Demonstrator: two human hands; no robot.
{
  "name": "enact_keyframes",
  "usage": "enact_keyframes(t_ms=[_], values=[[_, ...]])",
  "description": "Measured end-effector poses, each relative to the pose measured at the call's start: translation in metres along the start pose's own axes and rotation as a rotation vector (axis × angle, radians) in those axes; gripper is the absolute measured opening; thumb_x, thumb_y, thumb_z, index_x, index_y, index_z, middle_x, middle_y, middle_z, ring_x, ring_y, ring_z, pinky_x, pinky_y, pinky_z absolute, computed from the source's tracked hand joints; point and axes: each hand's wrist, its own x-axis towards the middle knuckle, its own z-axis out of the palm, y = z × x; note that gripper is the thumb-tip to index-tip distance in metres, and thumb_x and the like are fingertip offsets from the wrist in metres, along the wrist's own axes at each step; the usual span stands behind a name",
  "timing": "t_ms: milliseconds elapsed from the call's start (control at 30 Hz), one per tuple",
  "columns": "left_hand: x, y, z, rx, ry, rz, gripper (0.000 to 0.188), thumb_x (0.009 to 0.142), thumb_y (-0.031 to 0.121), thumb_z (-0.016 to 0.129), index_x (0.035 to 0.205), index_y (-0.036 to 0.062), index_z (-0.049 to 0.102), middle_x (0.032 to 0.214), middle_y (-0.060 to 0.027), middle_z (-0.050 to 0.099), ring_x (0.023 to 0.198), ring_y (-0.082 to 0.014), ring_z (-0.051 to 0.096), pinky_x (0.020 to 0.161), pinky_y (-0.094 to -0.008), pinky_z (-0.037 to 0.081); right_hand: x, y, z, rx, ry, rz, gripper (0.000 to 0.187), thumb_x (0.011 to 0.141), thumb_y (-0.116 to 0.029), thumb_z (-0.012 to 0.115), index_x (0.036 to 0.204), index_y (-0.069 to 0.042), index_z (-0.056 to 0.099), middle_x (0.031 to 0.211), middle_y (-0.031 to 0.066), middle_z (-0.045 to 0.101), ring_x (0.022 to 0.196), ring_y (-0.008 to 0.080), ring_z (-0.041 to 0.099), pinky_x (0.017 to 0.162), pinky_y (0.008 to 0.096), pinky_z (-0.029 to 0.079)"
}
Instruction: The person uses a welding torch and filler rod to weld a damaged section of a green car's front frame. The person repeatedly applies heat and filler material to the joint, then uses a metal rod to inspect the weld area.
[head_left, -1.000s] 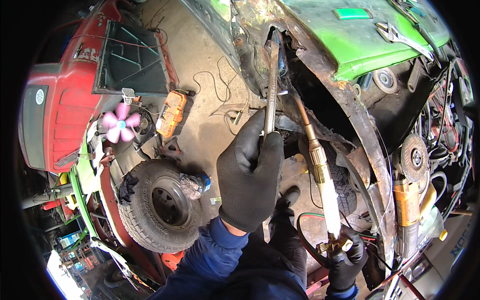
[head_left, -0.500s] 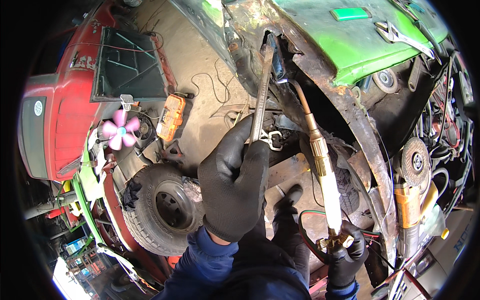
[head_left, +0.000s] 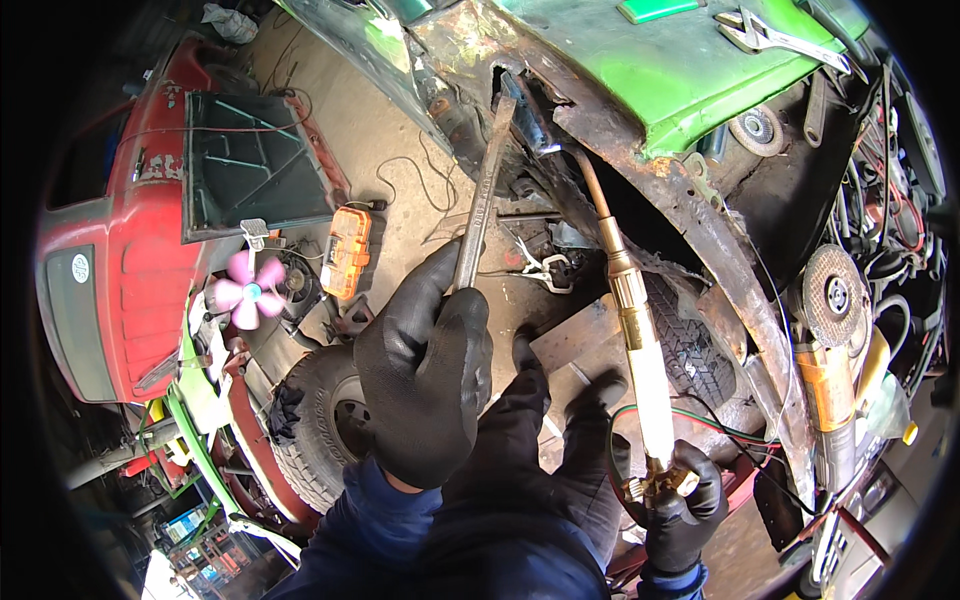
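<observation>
- Concrete floor (head_left: 345, 95): orange case (head_left: 345, 252), thin black cable (head_left: 415, 180), silver pliers-like clamp (head_left: 545, 270), black-rimmed wheel (head_left: 305, 430) on its side, partly hidden.
- Green vehicle panel (head_left: 580, 60): adjustable wrench (head_left: 785, 42) lying near its edge.
- Dark ledge (head_left: 770, 180) beside that: round abrasive disc (head_left: 757, 130), lying flat.

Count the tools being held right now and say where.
2: a steel bar in the left hand, angled up toward the rusty bodywork, and a torch in the right hand, further right. Each hand hides part of its tool.
</observation>
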Motion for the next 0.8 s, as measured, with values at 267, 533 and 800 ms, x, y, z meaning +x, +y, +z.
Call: enact_keyframes(t_ms=[267, 533, 800], values=[[0.003, 0.006, -0.018, -0.069, -0.090, 0.076, 0.037, 0.105, 0.011, 0.065, 0.136, -0.0085, 0.063, 0.066, 0.0067, 0.052, 0.051, -0.0005, 0.047, 0.045, -0.0183, 0.035, 0.003, 0.006, -0.022, 0.097, -0.093, 0.057, 0.068, 0.086, -0.036, 0.092, 0.133, 0.005, 0.065, 0.110, 0.0081, 0.072, 0.087, 0.0127, 0.067, 0.074, 0.0265, 0.054], [0.007, 0.010, -0.023, 0.028, -0.091, 0.076, 0.036, 0.107, 0.014, 0.063, 0.136, -0.0072, 0.064, 0.069, 0.0061, 0.055, 0.051, 0.0001, 0.046, 0.046, -0.0183, 0.034, 0.012, -0.001, -0.020, 0.071, -0.179, 0.014, 0.054, 0.089, -0.016, 0.081, 0.134, 0.007, 0.064, 0.115, 0.0108, 0.072, 0.099, 0.0175, 0.069, 0.091, 0.0333, 0.057], [0.010, 0.007, -0.031, -0.081, -0.110, 0.014, 0.047, 0.105, 0.017, 0.067, 0.142, -0.0099, 0.059, 0.069, 0.0064, 0.053, 0.051, 0.0002, 0.045, 0.045, -0.0185, 0.034, 0.027, 0.003, 0.010, 0.098, -0.161, -0.015, 0.054, 0.092, -0.023, 0.082, 0.134, 0.006, 0.064, 0.121, 0.0121, 0.072, 0.107, 0.0195, 0.069, 0.095, 0.0357, 0.057]])
